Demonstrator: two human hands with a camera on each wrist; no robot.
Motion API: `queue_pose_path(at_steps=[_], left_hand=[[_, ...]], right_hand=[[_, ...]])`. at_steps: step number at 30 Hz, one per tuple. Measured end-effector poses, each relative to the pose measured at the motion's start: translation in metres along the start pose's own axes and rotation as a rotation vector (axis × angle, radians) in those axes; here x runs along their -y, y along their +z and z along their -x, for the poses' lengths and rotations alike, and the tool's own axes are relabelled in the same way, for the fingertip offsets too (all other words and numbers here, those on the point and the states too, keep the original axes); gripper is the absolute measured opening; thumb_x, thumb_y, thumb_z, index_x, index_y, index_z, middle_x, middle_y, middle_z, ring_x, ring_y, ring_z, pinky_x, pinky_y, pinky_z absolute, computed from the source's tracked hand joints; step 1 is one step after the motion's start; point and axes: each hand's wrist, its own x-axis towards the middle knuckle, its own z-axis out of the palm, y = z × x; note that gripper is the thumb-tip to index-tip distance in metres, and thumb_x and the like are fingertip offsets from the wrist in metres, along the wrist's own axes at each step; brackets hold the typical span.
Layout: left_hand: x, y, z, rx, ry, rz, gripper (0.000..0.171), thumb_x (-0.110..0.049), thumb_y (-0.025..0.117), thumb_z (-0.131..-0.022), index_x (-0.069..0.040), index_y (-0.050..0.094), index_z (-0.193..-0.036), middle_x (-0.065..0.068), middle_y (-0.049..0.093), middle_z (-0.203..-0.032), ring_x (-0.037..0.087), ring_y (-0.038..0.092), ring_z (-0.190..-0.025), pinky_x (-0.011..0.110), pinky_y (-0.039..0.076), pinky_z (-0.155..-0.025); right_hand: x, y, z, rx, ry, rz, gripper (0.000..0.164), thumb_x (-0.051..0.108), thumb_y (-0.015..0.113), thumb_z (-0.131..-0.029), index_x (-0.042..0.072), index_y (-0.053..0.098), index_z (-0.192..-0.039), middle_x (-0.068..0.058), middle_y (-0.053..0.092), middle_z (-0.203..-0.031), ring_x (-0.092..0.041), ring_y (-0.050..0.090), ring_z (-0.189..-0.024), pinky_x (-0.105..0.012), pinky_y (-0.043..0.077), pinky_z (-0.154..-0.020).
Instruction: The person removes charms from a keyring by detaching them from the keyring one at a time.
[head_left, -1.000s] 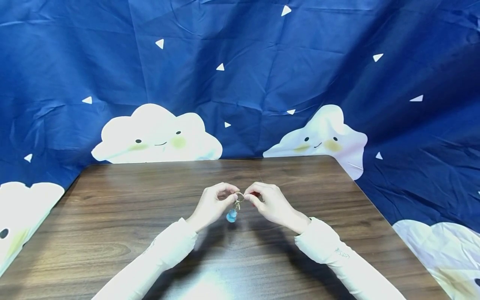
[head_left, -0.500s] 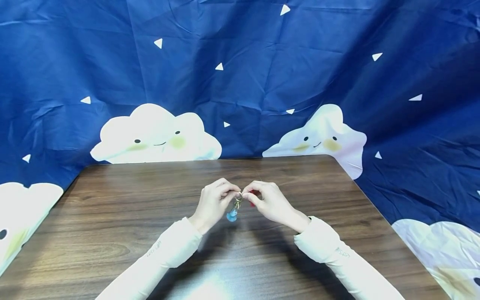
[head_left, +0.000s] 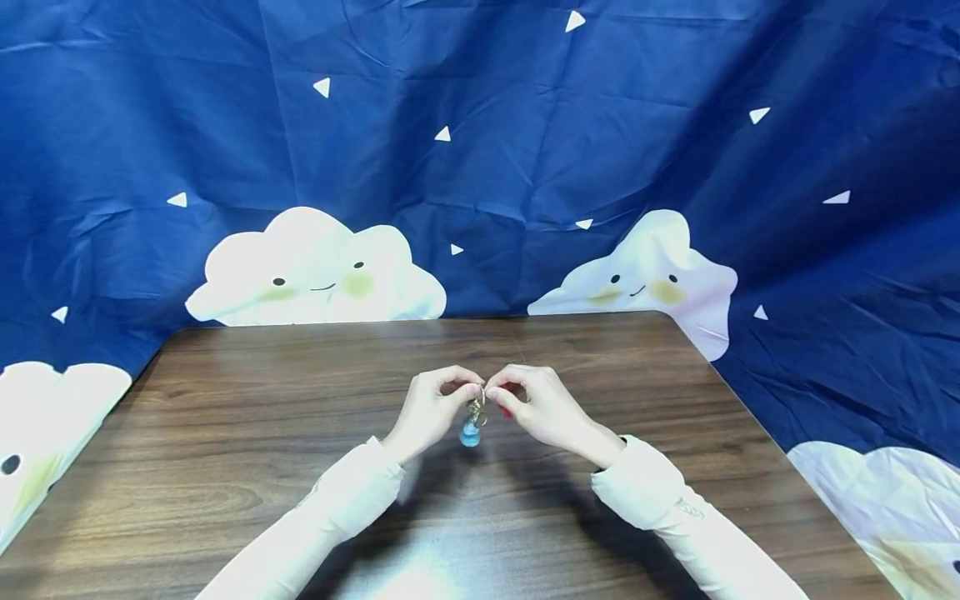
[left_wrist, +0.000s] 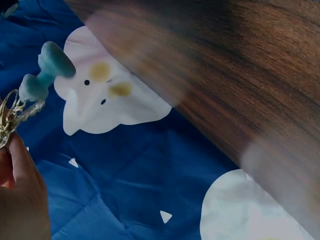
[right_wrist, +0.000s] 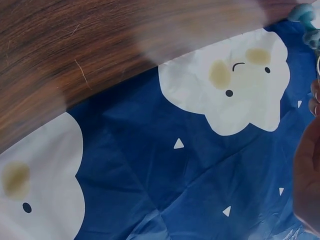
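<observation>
At the left, the left hand [head_left: 431,410] has its thumb and fingertip brought together, and they pinch the gold keyring [head_left: 483,396] at its upper part. The blue figure [head_left: 470,433] hangs under it, between both hands, above the wooden table [head_left: 247,450]. To the right, the right hand [head_left: 546,408] also pinches the ring, while a red thing [head_left: 507,402], mostly hidden, shows beneath its bent fingers.

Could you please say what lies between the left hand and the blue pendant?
The left wrist view shows golden pieces between the left hand and the blue pendant.
</observation>
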Motion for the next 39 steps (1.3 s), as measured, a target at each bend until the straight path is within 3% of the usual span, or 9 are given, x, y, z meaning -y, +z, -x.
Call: queue_pose_path(at_steps=[5, 14, 23, 30, 32, 36, 39], left_hand=[[0.001, 0.002, 0.000, 0.016, -0.009, 0.047, 0.008, -0.010, 0.064, -0.083, -0.010, 0.070, -0.088, 0.006, 0.070, -0.084, 0.009, 0.062, -0.073, 0.018, 0.050, -0.065], [0.002, 0.005, 0.000, 0.021, 0.015, 0.033, 0.010, -0.010, 0.063, -0.084, -0.011, 0.070, -0.092, 0.003, 0.070, -0.088, 0.007, 0.063, -0.077, 0.020, 0.051, -0.068], [0.003, 0.004, -0.001, 0.010, 0.027, 0.048, 0.011, -0.009, 0.063, -0.084, -0.010, 0.070, -0.093, 0.004, 0.070, -0.089, 0.006, 0.063, -0.080, 0.020, 0.052, -0.071], [-0.001, -0.003, 0.000, 0.030, -0.006, 0.067, 0.013, -0.013, 0.062, -0.085, -0.010, 0.069, -0.096, 0.005, 0.070, -0.092, 0.011, 0.065, -0.082, 0.020, 0.052, -0.073], [-0.004, -0.005, 0.002, 0.035, -0.027, 0.054, 0.014, -0.015, 0.063, -0.085, -0.010, 0.069, -0.096, 0.005, 0.070, -0.094, 0.013, 0.065, -0.085, 0.021, 0.052, -0.073], [-0.028, -0.010, 0.011, 0.051, -0.030, 0.018, 0.015, -0.011, 0.062, -0.085, -0.004, 0.069, -0.096, 0.008, 0.070, -0.097, 0.017, 0.066, -0.090, 0.022, 0.052, -0.076], [-0.043, -0.012, 0.015, 0.061, -0.006, 0.033, 0.014, -0.006, 0.060, -0.085, 0.002, 0.068, -0.094, 0.012, 0.068, -0.100, 0.020, 0.065, -0.094, 0.022, 0.052, -0.081]], right_hand=[[0.001, 0.000, 0.001, 0.007, 0.032, -0.031, 0.005, 0.014, 0.062, -0.085, 0.012, 0.066, -0.084, 0.005, 0.058, -0.065, -0.001, 0.053, -0.054, -0.019, 0.047, -0.053], [0.001, 0.001, 0.000, 0.015, 0.097, -0.080, 0.006, 0.018, 0.062, -0.086, 0.014, 0.066, -0.086, 0.005, 0.058, -0.059, -0.005, 0.055, -0.050, -0.020, 0.045, -0.049], [0.000, 0.001, 0.000, 0.002, 0.107, -0.097, 0.005, 0.017, 0.061, -0.087, 0.014, 0.065, -0.085, 0.005, 0.055, -0.056, -0.004, 0.053, -0.049, -0.020, 0.042, -0.048], [0.000, 0.002, -0.001, -0.018, 0.120, -0.106, 0.005, 0.016, 0.061, -0.086, 0.013, 0.065, -0.085, 0.003, 0.056, -0.056, -0.009, 0.056, -0.050, -0.021, 0.043, -0.047], [0.001, 0.002, 0.000, -0.033, 0.129, -0.112, 0.005, 0.016, 0.061, -0.086, 0.013, 0.065, -0.085, 0.001, 0.057, -0.056, -0.014, 0.058, -0.051, -0.021, 0.043, -0.047], [0.007, 0.001, 0.000, -0.068, 0.138, -0.123, 0.006, 0.013, 0.061, -0.086, 0.010, 0.065, -0.084, -0.006, 0.059, -0.056, -0.020, 0.058, -0.051, -0.020, 0.042, -0.046], [0.022, -0.003, -0.001, -0.089, 0.148, -0.122, 0.006, 0.009, 0.061, -0.086, 0.006, 0.065, -0.083, -0.010, 0.058, -0.056, -0.015, 0.055, -0.049, -0.018, 0.039, -0.046]])
